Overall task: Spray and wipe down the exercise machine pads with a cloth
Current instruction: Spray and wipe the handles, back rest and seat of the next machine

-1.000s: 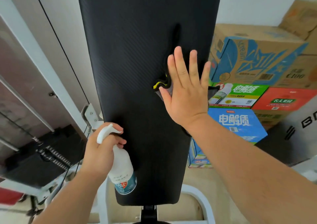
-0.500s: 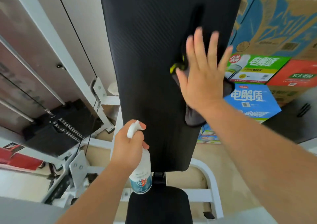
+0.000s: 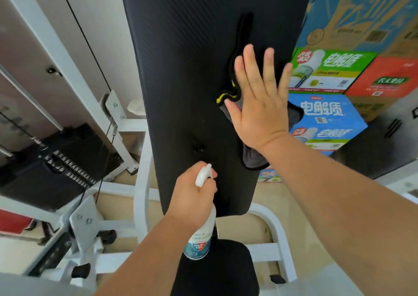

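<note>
A tall black back pad [image 3: 181,58] of the exercise machine fills the middle of the view. My right hand [image 3: 260,105] lies flat with straight, spread fingers, pressing a grey cloth [image 3: 251,157] with a black and yellow edge against the pad's right side. Below it, my left hand [image 3: 192,196] grips the neck of a white spray bottle [image 3: 199,239] with a blue label, its nozzle close to the pad's lower part. A black seat pad [image 3: 217,270] sits beneath the back pad.
The white machine frame [image 3: 140,182] surrounds the pads. A black weight stack [image 3: 63,159] with cables stands on the left. Stacked cardboard drink boxes [image 3: 325,114] crowd the right side, next to a dark cabinet [image 3: 389,146].
The view has dropped, so the seat pad now shows. My right hand and the cloth have slid lower on the back pad. The bottle has come in front of the pad's lower edge.
</note>
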